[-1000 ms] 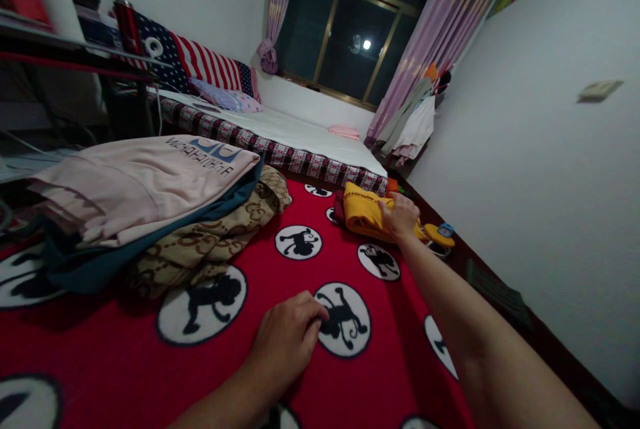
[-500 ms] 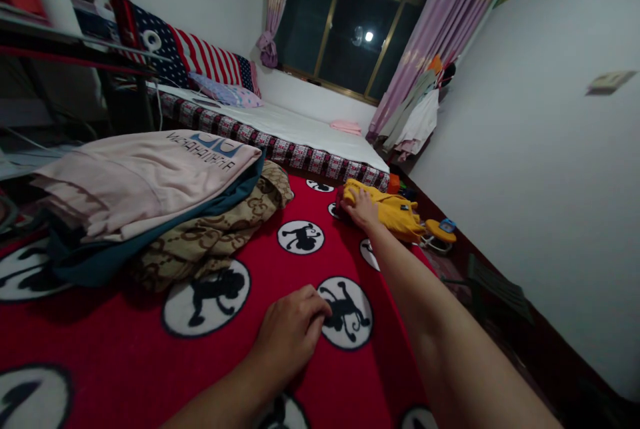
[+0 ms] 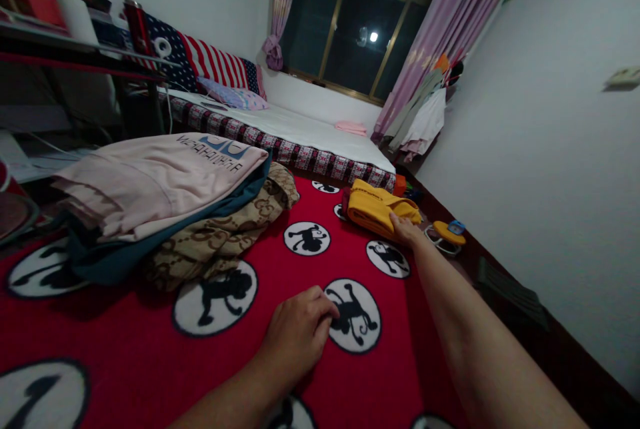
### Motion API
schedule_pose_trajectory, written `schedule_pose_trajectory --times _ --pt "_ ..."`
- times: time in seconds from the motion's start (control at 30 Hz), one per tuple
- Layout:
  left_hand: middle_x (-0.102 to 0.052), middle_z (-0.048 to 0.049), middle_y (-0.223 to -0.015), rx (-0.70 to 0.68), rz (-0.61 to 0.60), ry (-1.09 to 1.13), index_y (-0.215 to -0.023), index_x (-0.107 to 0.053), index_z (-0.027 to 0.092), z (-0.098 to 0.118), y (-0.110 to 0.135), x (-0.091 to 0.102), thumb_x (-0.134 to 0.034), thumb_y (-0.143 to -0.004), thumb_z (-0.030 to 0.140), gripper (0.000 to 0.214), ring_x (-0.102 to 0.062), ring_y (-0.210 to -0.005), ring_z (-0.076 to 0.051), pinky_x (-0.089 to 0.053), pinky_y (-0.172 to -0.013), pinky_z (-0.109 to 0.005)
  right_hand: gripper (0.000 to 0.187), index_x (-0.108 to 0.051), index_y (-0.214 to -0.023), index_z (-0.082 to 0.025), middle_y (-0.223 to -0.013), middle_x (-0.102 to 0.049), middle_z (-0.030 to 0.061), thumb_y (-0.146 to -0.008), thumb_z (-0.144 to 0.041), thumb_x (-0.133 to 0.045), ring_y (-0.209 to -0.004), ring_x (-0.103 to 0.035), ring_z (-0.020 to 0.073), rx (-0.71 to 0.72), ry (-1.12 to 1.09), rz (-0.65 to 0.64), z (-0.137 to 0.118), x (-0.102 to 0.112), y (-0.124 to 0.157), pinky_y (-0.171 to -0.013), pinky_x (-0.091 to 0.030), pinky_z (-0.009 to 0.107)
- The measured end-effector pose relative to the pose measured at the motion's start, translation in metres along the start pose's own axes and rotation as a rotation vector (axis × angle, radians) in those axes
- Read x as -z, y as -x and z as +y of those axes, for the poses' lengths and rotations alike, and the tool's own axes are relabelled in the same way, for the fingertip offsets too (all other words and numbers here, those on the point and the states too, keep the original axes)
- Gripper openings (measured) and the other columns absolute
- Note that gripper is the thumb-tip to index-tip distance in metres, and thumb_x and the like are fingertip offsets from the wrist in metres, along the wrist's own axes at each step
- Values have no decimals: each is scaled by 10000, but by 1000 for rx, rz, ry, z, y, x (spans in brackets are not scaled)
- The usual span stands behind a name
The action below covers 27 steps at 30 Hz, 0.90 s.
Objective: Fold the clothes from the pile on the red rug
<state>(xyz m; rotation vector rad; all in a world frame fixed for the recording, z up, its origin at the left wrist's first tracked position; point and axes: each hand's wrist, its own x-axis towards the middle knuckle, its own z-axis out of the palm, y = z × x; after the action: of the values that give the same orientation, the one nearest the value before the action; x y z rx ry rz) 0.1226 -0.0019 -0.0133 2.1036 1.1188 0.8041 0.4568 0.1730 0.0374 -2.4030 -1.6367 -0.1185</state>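
The folded yellow garment [image 3: 371, 210] lies at ten o'clock, touching the nearer right hand [image 3: 408, 230]; left hand [image 3: 301, 324] curls, both grips unclear.

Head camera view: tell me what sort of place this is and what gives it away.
Most likely a bedroom: there is a bed with a pillow on it, purple curtains at the window, and hanging clothes.

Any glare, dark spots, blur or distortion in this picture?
Head view: a white reflection glares in the dark window; the lower right corner is murky; the wide lens seems to stretch the right forearm; lettering on the pink garment looks soft; the yellow garment by the right hand stands out.
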Motion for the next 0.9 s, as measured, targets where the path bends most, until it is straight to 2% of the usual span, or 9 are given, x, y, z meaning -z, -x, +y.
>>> schedule_pose_trajectory --times 0.1,0.17,0.23,0.3,0.37,0.43,0.57,0.77,0.9 --pt "-654 2 -909 -2 12 2 -876 -700 254 -2 -2 -1 -514 -806 116 242 -614 -851 -155 -407 -733 -256 639 -446 -1394 -128 -1482 -328 252 -946 -543 -257 -1383 -246 393 -109 68 205 -16 -8 15 -1018 -232 660" --pt "-657 -2 -896 -7 14 3 -874 -704 250 -3 -3 0 -514 -805 120 241 -614 -843 -157 -408 -734 -258 631 -350 -1460 -182 -1559 -204 187 -945 -541 -291 -1437 -106 364 31 149 292 -32 -17 31 -1061 -166 653" --pt "-662 -7 -895 -23 16 5 -875 -709 244 -3 -3 1 -514 -805 125 239 -615 -846 -160 -410 -739 -261 595 -297 -1482 -279 -1589 -161 93 -941 -521 -346 -1456 -56 320 251 205 197 -45 -25 48 -1093 -149 618" --pt "-668 -13 -892 -33 28 11 -875 -714 235 -3 -3 2 -508 -809 130 241 -618 -846 -161 -416 -747 -264 589 -299 -1479 -314 -1593 -153 68 -934 -525 -375 -1457 -54 329 299 210 84 -57 -29 67 -1091 -161 620" --pt "-674 -21 -884 -37 42 19 -875 -720 225 -3 -3 2 -502 -814 135 244 -622 -845 -165 -424 -753 -268 572 -352 -1460 -304 -1593 -140 86 -932 -521 -393 -1453 -56 355 256 183 68 -70 -29 89 -1079 -174 629" --pt "-680 -28 -879 -48 58 30 -874 -725 217 -4 -3 1 -497 -816 137 249 -626 -839 -167 -434 -763 -270 524 -395 -1437 -315 -1592 -145 82 -943 -491 -389 -1453 -83 344 297 136 22 -86 -29 116 -1079 -196 613" --pt "-694 -34 -898 -85 108 53 -865 -725 202 -4 -3 2 -493 -792 109 261 -631 -836 -163 -448 -776 -265 539 -294 -1480 -313 -1582 -184 63 -966 -474 -318 -1449 -153 308 414 30 -147 -114 -32 181 -1085 -215 601" --pt "-687 -10 -716 -74 87 116 -767 -696 163 -1 1 11 -484 -762 100 222 -611 -663 -141 -459 -690 -242 531 -350 -1464 -247 -1569 -225 81 -937 -299 -379 -1448 -165 293 397 -72 -108 -125 -22 257 -1114 -203 551" --pt "-725 -39 -875 -124 107 189 -899 -707 154 -5 3 9 -483 -796 107 251 -647 -812 -152 -474 -793 -250 442 -585 -1274 -248 -1460 -450 69 -858 -205 -444 -1384 -339 263 319 -328 -13 -122 -21 272 -1107 -257 515"
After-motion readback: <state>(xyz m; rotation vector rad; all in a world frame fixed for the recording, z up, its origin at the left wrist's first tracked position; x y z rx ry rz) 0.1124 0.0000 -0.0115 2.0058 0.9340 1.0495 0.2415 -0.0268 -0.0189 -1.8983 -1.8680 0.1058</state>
